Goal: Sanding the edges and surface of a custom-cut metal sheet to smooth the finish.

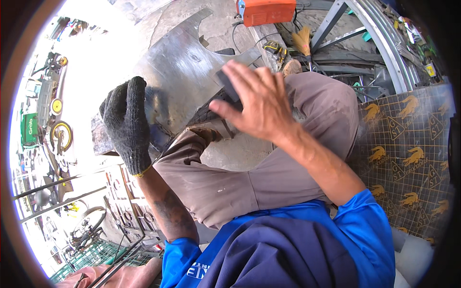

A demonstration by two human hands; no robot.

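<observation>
The metal sheet (pixel 180 57) lies between and beyond both grips, partly hidden by the gloved left grip (pixel 126 122); whether that is clamped on anything, I cannot tell. The bare right grip (pixel 261 103), thumb apart from fingers, partly covers a dark piece (pixel 227 87); I cannot tell if it is held. Far left of them, a green box (pixel 29 138), contents unseen, bears lettering.

The dark-gloved left hand (pixel 124 122) is bending its fingers beside a shiny cut metal sheet (pixel 177 60) (its grip is not showing clearly), while the bare right hand (pixel 261 103) is spreading open near the sheet's edge. Beyond, an orange box-shaped machine (pixel 269 13) is sitting near a straw broom (pixel 302 41) and a yellow-and-black tool (pixel 272 47).
</observation>
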